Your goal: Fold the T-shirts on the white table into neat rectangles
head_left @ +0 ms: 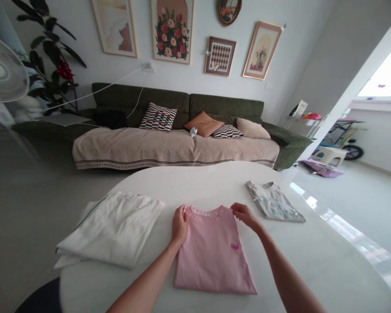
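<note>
A folded pink T-shirt with a small pink heart lies flat on the white round table right before me. My left hand pinches its upper left corner by the collar. My right hand pinches the upper right corner. Both hands have their fingers closed on the cloth. A folded white garment lies to the left of the pink shirt. A folded grey T-shirt with pale blue print lies to the right, further back.
Beyond the table stands a dark green sofa with a beige cover and several cushions. A white fan and a tall plant are at the left. A stool and clutter sit on the floor at the right.
</note>
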Demonstrator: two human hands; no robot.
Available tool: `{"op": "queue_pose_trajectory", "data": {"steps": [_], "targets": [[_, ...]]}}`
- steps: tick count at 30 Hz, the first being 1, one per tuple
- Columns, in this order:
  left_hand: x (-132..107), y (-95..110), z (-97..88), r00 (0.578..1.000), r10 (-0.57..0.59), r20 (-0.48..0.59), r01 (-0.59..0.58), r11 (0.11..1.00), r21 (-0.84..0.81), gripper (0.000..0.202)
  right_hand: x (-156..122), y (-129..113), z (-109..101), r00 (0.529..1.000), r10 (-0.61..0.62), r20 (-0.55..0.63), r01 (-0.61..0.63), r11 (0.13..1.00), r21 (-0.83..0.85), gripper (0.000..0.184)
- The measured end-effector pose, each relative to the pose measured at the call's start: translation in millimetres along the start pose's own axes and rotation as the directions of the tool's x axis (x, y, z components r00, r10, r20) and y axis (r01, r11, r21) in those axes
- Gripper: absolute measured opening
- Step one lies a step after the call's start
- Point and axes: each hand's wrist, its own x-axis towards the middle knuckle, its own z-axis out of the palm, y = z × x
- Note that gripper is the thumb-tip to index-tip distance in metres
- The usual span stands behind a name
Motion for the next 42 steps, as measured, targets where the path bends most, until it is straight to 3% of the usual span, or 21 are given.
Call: {"op": "queue_pose_trajectory", "data": {"steps": [8,12,19,25,32,36,40,42], "targets": [[0.3,1.5,0.0,1.000,0.011,-0.019,-0.011,1.000,-0.004,0.027,-1.3,-0.5,-14.6,0.966,0.124,0.226,-0.164,0.972,0.170,0.032],[0.3,-0.5,1.3,0.999,0.029,-0.043,-0.030,0.999,-0.015,0.025,3.8,4.5,-10.9,0.935,0.163,0.315,-0.227,0.957,0.180,0.028],[-0.5,-2.0,2.0,0.998,0.037,-0.052,-0.038,0.999,-0.022,0.025,10.5,9.0,-13.4,0.904,0.187,0.385,-0.282,0.936,0.209,0.029],[-0.4,-2.9,2.5,0.999,0.030,-0.045,-0.031,0.999,-0.030,0.024,14.7,10.0,-16.8,0.904,0.174,0.390,-0.268,0.943,0.200,0.034],[0.1,-0.3,1.3,0.999,0.021,-0.033,-0.022,1.000,-0.017,0.024,14.5,13.4,-10.3,0.953,0.178,0.246,-0.206,0.974,0.091,0.038],[1.0,-0.9,2.4,0.999,-0.001,-0.044,0.000,1.000,-0.012,0.026,10.5,12.3,-2.7,0.983,0.186,0.008,-0.185,0.979,-0.082,0.030],[0.7,-2.1,4.4,0.998,-0.003,-0.058,0.002,1.000,-0.009,0.028,-11.1,-0.5,26.2,0.949,0.089,-0.303,-0.169,0.954,-0.249,0.032],[0.9,-2.7,4.6,0.998,0.002,-0.062,-0.003,1.000,-0.005,0.027,-27.5,-7.3,49.5,0.942,-0.011,-0.335,-0.107,0.937,-0.332,0.037]]}}
